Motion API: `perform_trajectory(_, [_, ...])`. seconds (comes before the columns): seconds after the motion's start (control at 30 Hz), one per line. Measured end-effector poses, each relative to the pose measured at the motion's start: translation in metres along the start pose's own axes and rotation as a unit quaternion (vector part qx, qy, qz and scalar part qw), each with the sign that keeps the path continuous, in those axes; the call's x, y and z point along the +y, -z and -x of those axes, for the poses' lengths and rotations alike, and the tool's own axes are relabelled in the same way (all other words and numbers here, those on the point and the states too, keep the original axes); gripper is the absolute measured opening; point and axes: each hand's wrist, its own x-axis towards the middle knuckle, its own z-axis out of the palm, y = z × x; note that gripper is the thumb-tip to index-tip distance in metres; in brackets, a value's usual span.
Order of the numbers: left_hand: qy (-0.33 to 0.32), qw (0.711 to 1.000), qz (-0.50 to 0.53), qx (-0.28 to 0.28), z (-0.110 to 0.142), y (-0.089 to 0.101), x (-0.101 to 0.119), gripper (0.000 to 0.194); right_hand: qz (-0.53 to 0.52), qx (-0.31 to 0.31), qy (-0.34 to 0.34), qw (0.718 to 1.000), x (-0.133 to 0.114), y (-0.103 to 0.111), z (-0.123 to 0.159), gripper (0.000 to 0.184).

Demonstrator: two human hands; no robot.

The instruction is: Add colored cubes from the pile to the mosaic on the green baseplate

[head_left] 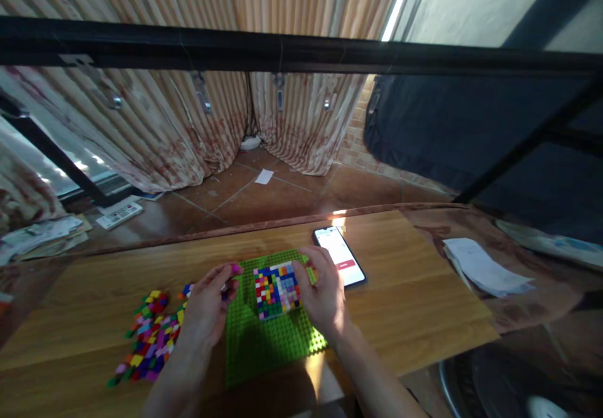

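Observation:
A green studded baseplate [264, 342] lies on the wooden table [414, 292] in front of me. A square patch of small multicoloured bricks [277, 290] is built on its upper middle. My left hand [207, 305] is at the plate's left edge, fingers pinched on a small pink brick [235, 269]. My right hand [323, 292] rests on the plate's right edge, fingers curled against the side of the brick patch. A pile of loose coloured bricks [149, 336] lies on the table left of my left hand.
A phone [340, 256] with a lit white screen lies just right of the plate. Folded papers [485, 268] sit at the table's right end. Beyond the table are a black rail, curtains, a tiled floor and papers on the floor at left.

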Motion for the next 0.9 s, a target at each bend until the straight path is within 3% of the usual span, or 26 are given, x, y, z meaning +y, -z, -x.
perform_trajectory(0.27, [0.006, 1.000, 0.008, 0.000, -0.001, 0.001, 0.001, 0.035, -0.010, -0.001, -0.076, 0.997, 0.015, -0.006, -0.006, 0.028])
perform_trajectory(0.5, [0.006, 1.000, 0.009, 0.002, 0.000, 0.000, 0.001, 0.036, 0.038, -0.064, -0.112, 0.991, 0.030, -0.012, -0.006, 0.039])
perform_trajectory(0.73, [0.010, 1.000, 0.013, -0.001, -0.001, 0.001, -0.001, 0.037, 0.066, -0.048, -0.099, 0.992, 0.037, -0.016, -0.004, 0.041])
perform_trajectory(0.9, [0.011, 1.000, 0.011, 0.005, -0.001, 0.001, -0.001, 0.036, 0.092, -0.018, -0.077, 0.993, 0.056, -0.013, -0.010, 0.041])
